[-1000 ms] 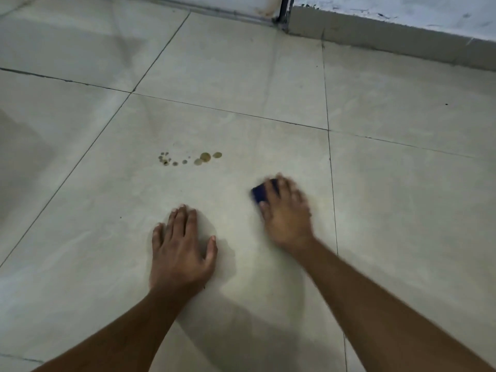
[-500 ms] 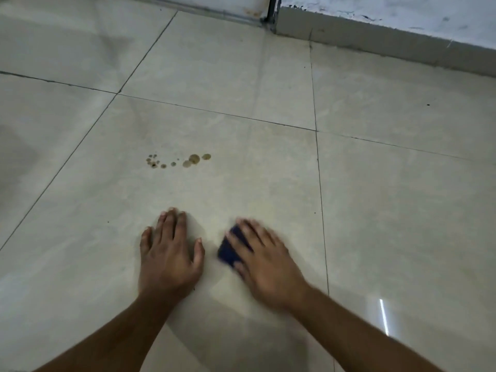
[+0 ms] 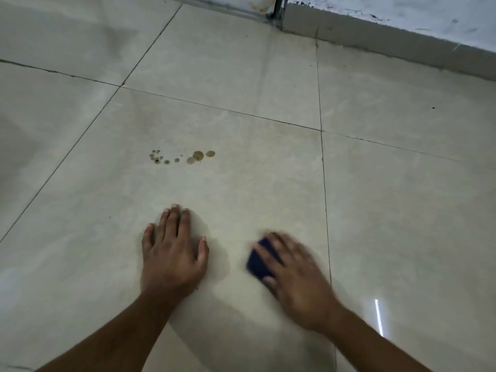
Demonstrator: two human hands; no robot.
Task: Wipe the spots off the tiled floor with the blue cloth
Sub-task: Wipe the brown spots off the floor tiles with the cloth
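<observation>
Spots (image 3: 182,157) sit far-left of both hands: a short brownish row on the tiled floor (image 3: 402,210), small specks at the left end, bigger round drops at the right. Not yet wiped, no cloth contact.

Left hand (image 3: 173,253) is flat on the tile, near and slightly left of the spots, fingers straight and close together, thumb out to the right. Holds nothing; reads as a brace for body weight.

Blue cloth (image 3: 259,260) lies on the floor right of that hand, bunched into a small dark pad, well apart from the spots. Judged light, soft, no stiffness, so it only scrubs where fingers load it. Glossy tile probably lets it slide easily; it may skate over dried drops unless pressed hard.

Right hand (image 3: 292,275) covers the cloth from the near-right, blurred. Fingers look spread and laid over the top, thumb along the near edge; an actual pinch cannot be told.

Best hold, as a judgement: palm and flat fingers on top, thumb hooking an edge so the pad stays folded.
</observation>
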